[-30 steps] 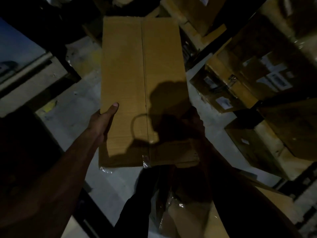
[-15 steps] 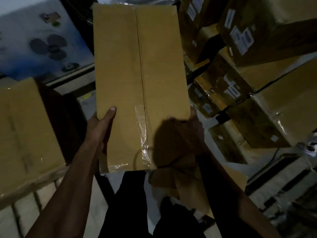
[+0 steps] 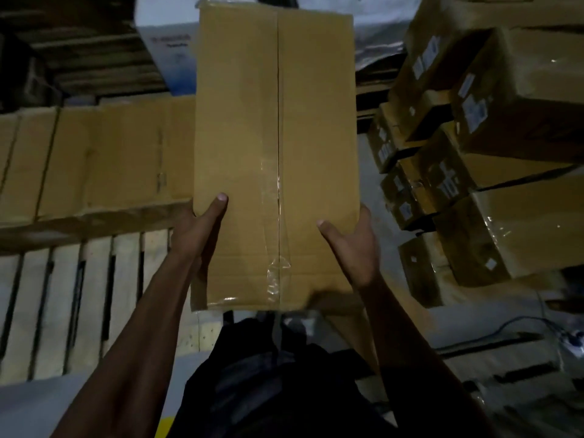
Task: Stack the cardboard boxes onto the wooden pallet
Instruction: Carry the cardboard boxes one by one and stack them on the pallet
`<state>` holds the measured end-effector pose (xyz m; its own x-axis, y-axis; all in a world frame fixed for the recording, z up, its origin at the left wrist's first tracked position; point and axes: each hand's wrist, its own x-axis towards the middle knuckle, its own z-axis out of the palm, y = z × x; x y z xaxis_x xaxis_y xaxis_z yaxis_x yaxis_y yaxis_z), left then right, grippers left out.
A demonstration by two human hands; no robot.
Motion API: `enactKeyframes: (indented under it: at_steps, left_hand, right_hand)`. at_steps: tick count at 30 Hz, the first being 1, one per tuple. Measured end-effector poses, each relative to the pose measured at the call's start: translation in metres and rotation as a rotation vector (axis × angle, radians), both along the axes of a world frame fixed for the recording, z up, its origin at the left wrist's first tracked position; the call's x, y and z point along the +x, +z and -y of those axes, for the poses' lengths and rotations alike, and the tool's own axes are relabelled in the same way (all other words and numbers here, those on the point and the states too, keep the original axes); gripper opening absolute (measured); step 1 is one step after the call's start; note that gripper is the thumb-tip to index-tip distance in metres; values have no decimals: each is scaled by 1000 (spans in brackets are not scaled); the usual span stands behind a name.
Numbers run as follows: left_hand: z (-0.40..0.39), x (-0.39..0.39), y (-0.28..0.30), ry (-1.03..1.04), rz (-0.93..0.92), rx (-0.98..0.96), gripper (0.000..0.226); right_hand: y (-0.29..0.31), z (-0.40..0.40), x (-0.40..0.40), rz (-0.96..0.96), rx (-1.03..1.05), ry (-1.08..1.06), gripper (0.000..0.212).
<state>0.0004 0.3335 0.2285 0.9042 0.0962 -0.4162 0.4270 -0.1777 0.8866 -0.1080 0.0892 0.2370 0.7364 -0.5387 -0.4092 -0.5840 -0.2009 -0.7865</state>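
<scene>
A: What is largest here?

B: A row of plain brown cardboard boxes lying on the pale slatted wooden pallet at left, and at right a heap of brown cartons with white labels, some wrapped in shiny film.

A: And the carried one?

B: A long tan rectangular cardboard box, held above the pallet's right end, its far end pointing away from the person. A dark seam runs down the middle of its top face, with clear glossy tape over the near part, wrinkled at the near edge.

A: The hands?

B: The left hand grips the left edge, thumb flat on top, fingers hidden below. The right hand grips the right edge the same way, thumb on top; its other fingers are out of sight.

A: Any change from half a second ago?

B: The right hand, then in shadow, is now lit. The pallet slats and the box row now fill the left side, and the printed white-and-blue carton sits higher up, behind the held box.
</scene>
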Motion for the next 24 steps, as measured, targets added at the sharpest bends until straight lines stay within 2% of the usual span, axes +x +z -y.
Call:
enactKeyframes:
  at_steps: [4, 9, 13, 18, 24]
  left_hand:
    - [-57, -43, 3, 146, -69, -10, 97]
    - [-135, -101, -4, 289, -64, -27, 90]
    - [-198, -157, -6, 414, 8, -52, 73]
    - [-292, -233, -15, 532, 75, -34, 83]
    - [-424, -315, -11, 503, 96, 84, 95]
  right_hand:
    - [12, -38, -16, 3, -32, 157, 98]
    - [15, -101, -26, 23, -44, 384, 96]
    - [14, -164, -37, 1, -79, 549, 101]
    - [10, -262, -68, 8, -77, 707, 104]
    - [11, -394, -122, 76, -78, 832, 101]
